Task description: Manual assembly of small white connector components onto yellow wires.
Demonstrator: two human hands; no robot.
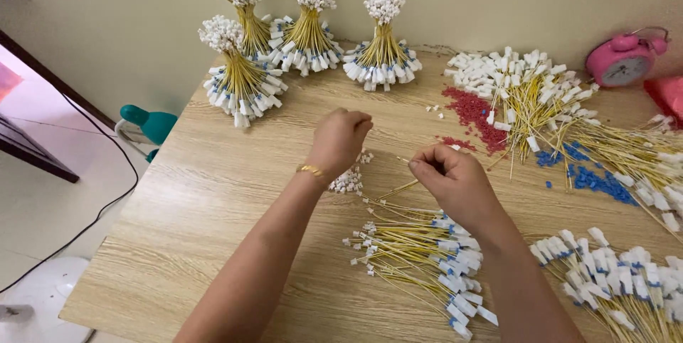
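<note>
Right hand (pixel 455 181) is closed in a pinch on one thin yellow wire (pixel 400 188), held just above the loose pile of yellow wires (pixel 420 247) on the wooden table (pixel 206 201). Left hand (pixel 340 138) is curled almost shut over a small heap of white caps (pixel 348 181) — whether it grips one cannot be told. Four tied wire bundles (pixel 306 26) stand at the far edge — pink alarm clock (pixel 622 62) at right.

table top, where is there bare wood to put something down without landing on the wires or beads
The widest bare wood is the table's near left corner, left of the left hand and in front of the four tied bundles. A smaller strip lies between those bundles and the hands. The right half is crowded: loose wires, red beads, blue beads, pink clock.
</note>
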